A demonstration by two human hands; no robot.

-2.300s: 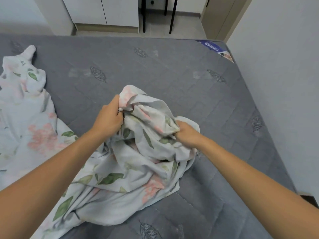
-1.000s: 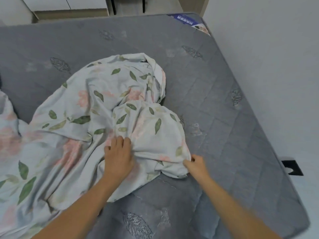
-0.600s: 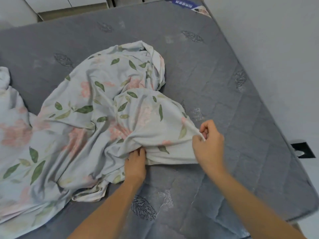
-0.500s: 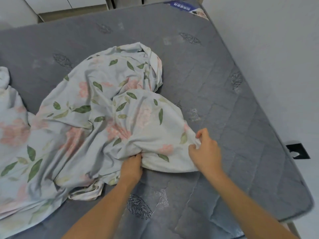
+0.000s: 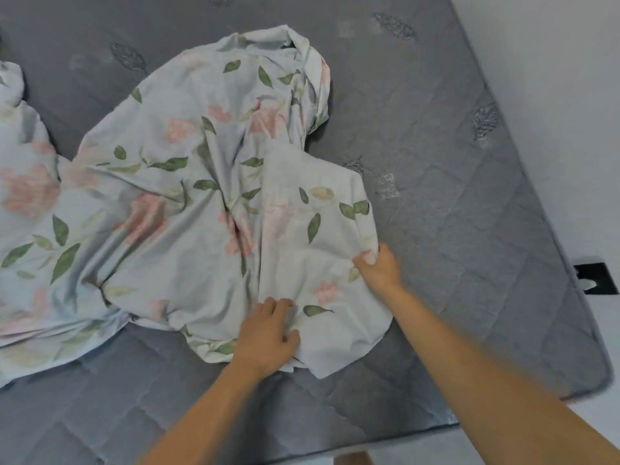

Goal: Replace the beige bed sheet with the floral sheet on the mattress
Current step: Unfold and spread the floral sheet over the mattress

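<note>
Grey quilted fabric covers the bare mattress, stitched in diamonds with darker leaf motifs here and there, and it fills nearly the whole view. At the far left, a bunched part of the floral sheet rises in a rounded lump against the left edge of the frame, then runs rightward into a wide, rumpled spread of pale cloth printed with pink blossoms and green leaves. The sheet lies loose on top of the mattress, crumpled over its left and middle; none of its edges reaches a mattress corner that can be seen. A folded hump of it stands toward the far side, near the centre.

At the near edge of the sheet the left hand rests on the cloth, fingers curled and gathering a fold beneath them, thumb tucked at the hem. Just right of it, the right hand pinches the sheet's right-hand border between thumb and fingers, the knuckles turned over the grey surface. Both forearms reach in from the bottom and cover part of the mattress's near edge.

Further right the mattress lies uncovered to its rounded near corner. Beyond that edge stands a pale wall, and low on the far right a small black object sits on the light floor beside the mattress; what it is cannot be told.
</note>
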